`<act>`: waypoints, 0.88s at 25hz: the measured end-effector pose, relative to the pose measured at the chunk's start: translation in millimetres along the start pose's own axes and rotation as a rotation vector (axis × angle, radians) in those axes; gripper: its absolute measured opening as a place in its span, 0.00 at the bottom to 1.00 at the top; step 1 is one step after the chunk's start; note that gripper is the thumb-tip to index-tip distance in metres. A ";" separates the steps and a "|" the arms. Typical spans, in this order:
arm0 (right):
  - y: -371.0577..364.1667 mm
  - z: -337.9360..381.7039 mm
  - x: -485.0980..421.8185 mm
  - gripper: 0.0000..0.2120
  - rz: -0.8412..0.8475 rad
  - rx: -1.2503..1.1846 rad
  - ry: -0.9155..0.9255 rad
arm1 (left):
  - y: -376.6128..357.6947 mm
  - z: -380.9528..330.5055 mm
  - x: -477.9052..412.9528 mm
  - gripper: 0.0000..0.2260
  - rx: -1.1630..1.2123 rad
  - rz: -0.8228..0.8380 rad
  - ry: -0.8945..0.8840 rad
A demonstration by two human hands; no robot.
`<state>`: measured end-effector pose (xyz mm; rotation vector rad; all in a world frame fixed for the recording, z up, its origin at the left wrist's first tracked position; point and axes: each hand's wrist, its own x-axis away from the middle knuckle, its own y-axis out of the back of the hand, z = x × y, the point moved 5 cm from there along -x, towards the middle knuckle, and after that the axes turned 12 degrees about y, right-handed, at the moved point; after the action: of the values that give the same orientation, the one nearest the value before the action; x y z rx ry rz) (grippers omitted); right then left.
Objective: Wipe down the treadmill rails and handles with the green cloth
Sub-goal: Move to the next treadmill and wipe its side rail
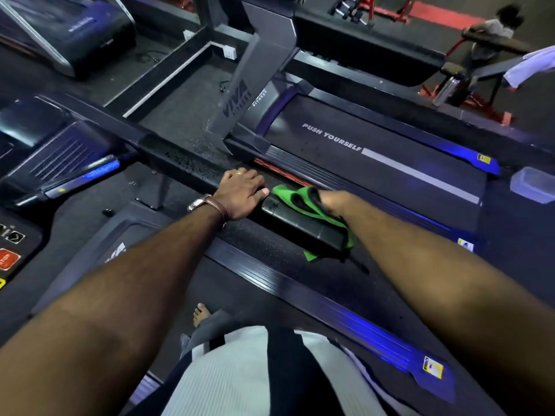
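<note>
Steel bottle (447, 89) by red bench, clear plastic tub (533, 184), wall socket (229, 52)

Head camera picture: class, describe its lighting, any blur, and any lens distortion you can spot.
In the head view the gym is dim, with blue light strips glowing along the treadmill rails; the right hand on the green cloth is smeared by motion, while the left hand on the handle looks sharp; the wide lens stretches both forearms and leans straight edges.

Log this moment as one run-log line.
stage: wiping handrail | left hand: flat on handrail, no cloth | right hand: gripping green cloth draped over handrail | cloth end hangs off rail's near side
</note>
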<state>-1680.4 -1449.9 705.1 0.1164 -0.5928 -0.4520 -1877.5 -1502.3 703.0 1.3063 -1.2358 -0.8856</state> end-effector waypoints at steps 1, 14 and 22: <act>-3.7 0.3 -10.3 0.13 0.023 0.069 0.108 | 0.2 0.3 -0.8 0.26 0.011 0.008 -0.001; -60.5 44.7 -9.4 0.32 -0.594 1.083 0.190 | 5.2 4.4 -4.9 0.24 0.136 0.147 0.027; -115.1 8.9 3.7 0.19 -0.524 1.748 0.722 | 1.7 4.6 -10.3 0.14 0.063 0.128 0.002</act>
<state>-1726.2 -1554.5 687.5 2.0468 -0.0661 -0.2342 -1884.1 -1493.0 702.5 1.2625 -1.3395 -0.7594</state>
